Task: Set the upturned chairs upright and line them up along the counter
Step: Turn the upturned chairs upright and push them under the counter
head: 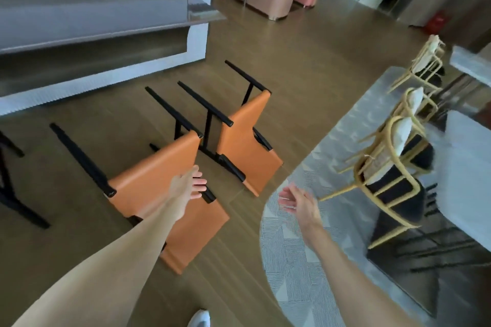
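- Head view, looking down at a brown wood-plank floor (305,66) beside a long grey counter with a white ribbed base (101,24) at the upper left.
- 2 orange leather chairs with black metal legs lie tipped over on the floor near the counter, their legs pointing up and towards it.
- The nearer orange chair (159,180) lies in the centre of the frame; the farther orange chair (247,130) lies just beside it, to the right and a little farther off.
- At the far left edge, black legs of what may be a 3rd chair (10,180) show; too little is visible to tell.
- The left hand (190,186) reaches over the nearer chair and meets its black frame at the seat edge. Its fingers are fairly straight and seem to be just closing on the frame; a firm grip does not show.
- The right hand (297,200) hangs in the air to the right, fingers loosely spread, holding nothing, well apart from both chairs.
- A pale patterned grey rug (305,247) and yellow-framed dining chairs with black seats (393,167) sit at the right.
- Judgement: the step in hand is taking hold of the nearer chair, and neither chair is upright yet. The next move likely calls for the right hand to join on the frame, then a swing of the legs down to the floor.
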